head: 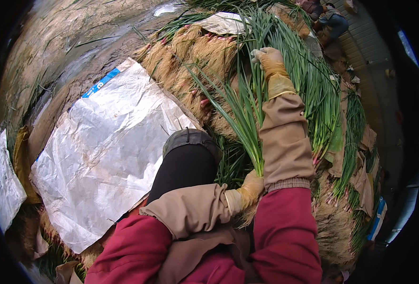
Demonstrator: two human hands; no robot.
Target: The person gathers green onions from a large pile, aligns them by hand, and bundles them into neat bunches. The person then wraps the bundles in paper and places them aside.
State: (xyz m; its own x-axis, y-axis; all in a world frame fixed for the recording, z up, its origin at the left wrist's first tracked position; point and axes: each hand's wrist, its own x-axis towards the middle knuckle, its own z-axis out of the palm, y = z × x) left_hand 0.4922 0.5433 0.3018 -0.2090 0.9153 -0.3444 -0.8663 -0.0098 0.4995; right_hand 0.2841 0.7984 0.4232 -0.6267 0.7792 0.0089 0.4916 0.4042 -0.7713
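Note:
My left hand (pixel 251 188), in a yellowish rubber glove, is closed round the lower end of a bunch of green onions (pixel 243 120), near my lap; pale roots hang below it. Long green leaves fan up and to the left from that fist. Farther out, my right hand (pixel 269 58), gloved too, has its fingers curled at green leaves over the heap. Whether it grips any of them is unclear. Beside it lies a large heap of green onions (pixel 301 78) with pinkish bulbs.
A crumpled white sack (pixel 106 152) covers the left side, near my knee. Piled onion roots (pixel 198 60) lie beyond it. More rooted bundles (pixel 337 220) lie at right, with brown paper pieces between them. Another person (pixel 332 21) is at the upper right. Wet, muddy ground (pixel 63 39) stretches at upper left.

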